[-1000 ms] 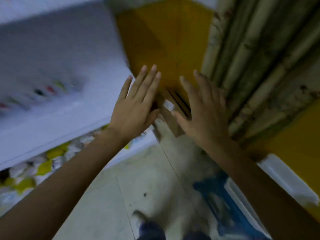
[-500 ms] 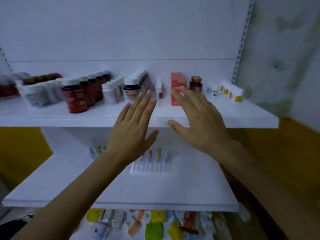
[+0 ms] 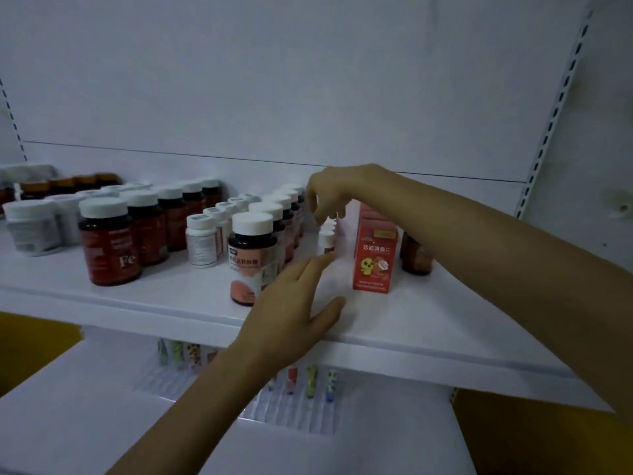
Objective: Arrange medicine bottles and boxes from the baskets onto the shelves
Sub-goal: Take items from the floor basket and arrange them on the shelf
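Observation:
A small white dropper bottle [image 3: 325, 241] stands on the upper white shelf [image 3: 411, 332], first in a short row of the same kind. My right hand [image 3: 339, 193] hangs over it, fingers curled down and pinching its tip. On the shelf in front lies my left hand [image 3: 294, 303], flat with straight fingers, its fingertips reaching the bottle's base. Just right of the bottle stands a red medicine box [image 3: 375, 258]. To its left are rows of dark white-capped bottles [image 3: 251, 258]. No basket is in view.
More bottles fill the shelf's left side, among them a red one marked Fe [image 3: 109, 241] and small white ones [image 3: 201, 241]. An amber bottle [image 3: 416, 258] stands behind the red box. The lower shelf [image 3: 85, 406] holds a tray of coloured tubes [image 3: 310, 383].
My view swung from the floor up to the shelves and came closer. Both hands went from raised and spread to the upper shelf, the right curling over the small bottle, the left lying flat.

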